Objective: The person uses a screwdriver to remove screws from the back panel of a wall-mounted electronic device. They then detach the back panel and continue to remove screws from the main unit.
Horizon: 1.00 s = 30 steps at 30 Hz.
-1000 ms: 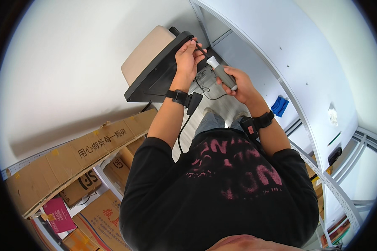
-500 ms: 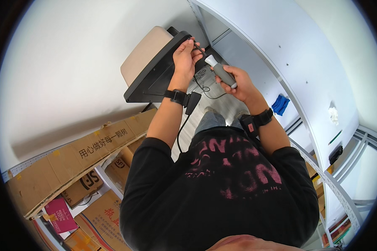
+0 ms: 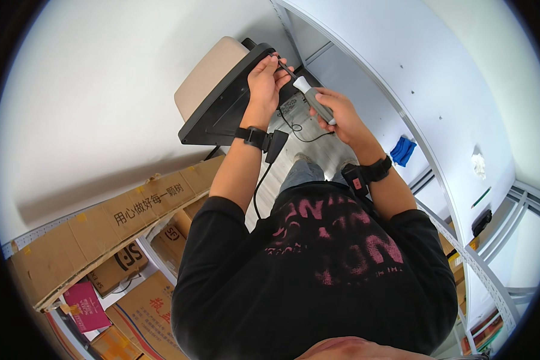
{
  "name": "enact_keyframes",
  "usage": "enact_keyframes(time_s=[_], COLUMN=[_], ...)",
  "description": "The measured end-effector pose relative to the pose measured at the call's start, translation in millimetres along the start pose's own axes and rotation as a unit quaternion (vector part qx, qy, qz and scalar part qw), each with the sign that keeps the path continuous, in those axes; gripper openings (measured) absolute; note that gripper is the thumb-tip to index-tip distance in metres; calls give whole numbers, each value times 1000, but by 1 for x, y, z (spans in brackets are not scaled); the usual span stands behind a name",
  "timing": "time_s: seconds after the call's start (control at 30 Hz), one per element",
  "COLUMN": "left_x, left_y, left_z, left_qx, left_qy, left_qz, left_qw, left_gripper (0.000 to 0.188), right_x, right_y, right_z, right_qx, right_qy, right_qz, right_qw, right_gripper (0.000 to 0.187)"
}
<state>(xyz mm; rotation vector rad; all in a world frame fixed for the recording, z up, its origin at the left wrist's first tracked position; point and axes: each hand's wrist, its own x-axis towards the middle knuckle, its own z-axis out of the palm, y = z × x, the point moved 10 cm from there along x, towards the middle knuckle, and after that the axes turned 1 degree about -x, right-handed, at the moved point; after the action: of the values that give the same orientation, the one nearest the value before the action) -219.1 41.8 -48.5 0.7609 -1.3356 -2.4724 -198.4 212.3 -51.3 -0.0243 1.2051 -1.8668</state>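
Note:
A beige padded seat is tipped on its side, its black underside facing me. My right hand is wrapped round the grey and white handle of a screwdriver. The dark shaft slants up and left to the far upper corner of the underside. There my left hand is closed, thumb and fingers about the shaft near its tip. The hand hides the tip itself and whatever it meets. Both wrists wear black straps with small black boxes.
Left and below, a shelf edged with a long cardboard strip holds several boxes. A white board with a metal frame rises on the right, near a blue cloth. A black cable curls by the floor beyond my feet.
The screwdriver handle and my right hand have shifted slightly up and left, and the grip has turned a little. The seat has tilted very slightly. My left hand stays at the same corner.

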Motion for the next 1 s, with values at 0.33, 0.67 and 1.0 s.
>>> enact_keyframes(time_s=[0.33,0.67,1.0], left_x=[-2,1,6], left_y=[0,2,-1], left_z=[2,1,-1], left_qx=[19,71,133], left_qy=[7,7,-8], left_qz=[-10,-20,-33], left_qw=[1000,997,991], left_gripper=[13,16,17], right_x=[-11,-1,-12], right_y=[-22,2,-28], right_z=[10,22,6], right_qx=[-217,156,-110], right_qy=[93,-122,52], right_qz=[-90,13,-117], right_qw=[968,980,986], right_gripper=[40,41,46])
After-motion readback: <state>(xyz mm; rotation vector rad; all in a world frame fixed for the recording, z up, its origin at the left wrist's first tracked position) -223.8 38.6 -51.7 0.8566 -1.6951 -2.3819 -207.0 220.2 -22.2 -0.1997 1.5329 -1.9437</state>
